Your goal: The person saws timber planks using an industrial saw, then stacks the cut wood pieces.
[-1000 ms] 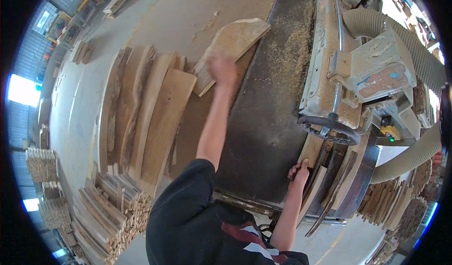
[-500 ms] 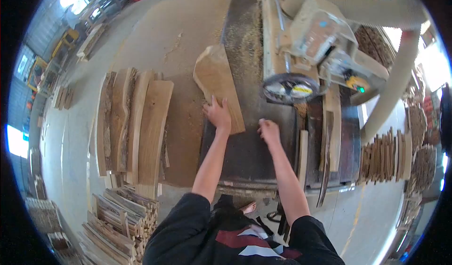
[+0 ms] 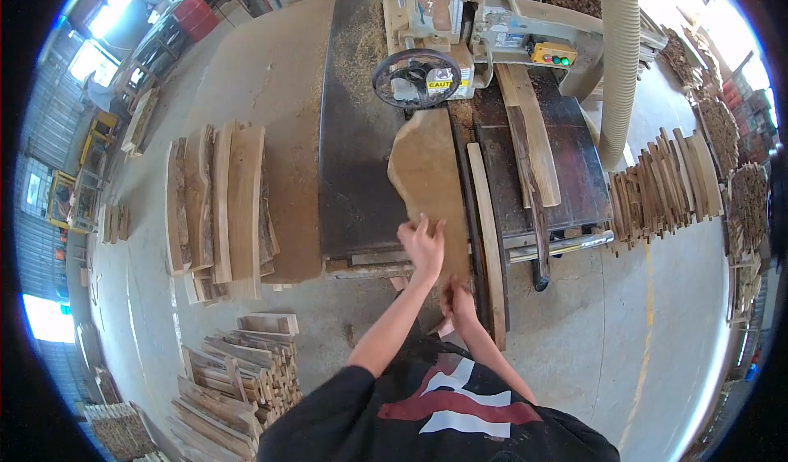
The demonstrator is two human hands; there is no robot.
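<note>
A wooden board (image 3: 431, 162) with a wavy left edge and a straight right edge lies lengthwise on the dark machine table (image 3: 353, 183), its far end close to the machine's black handwheel (image 3: 416, 78). My left hand (image 3: 424, 247) rests on the board's near part with the fingers spread. At the near end, which sticks out past the table edge toward my body, my right hand (image 3: 458, 304) is closed around the board's end. Its fingertips are partly hidden. Right of the board runs a long narrow wood strip (image 3: 487, 240).
The woodworking machine (image 3: 435, 11) carries a caution label, a yellow button box (image 3: 553, 54) and a thick hose (image 3: 620, 60). Rough boards (image 3: 238, 203) stand at left. More wood pieces (image 3: 238, 372) are stacked on the floor at lower left and cut strips (image 3: 665, 187) at right.
The board has moved right and toward me, turning straighter alongside the strip. My left hand stayed on it; my right hand has come to its near end and gripped it. The view has shifted.
</note>
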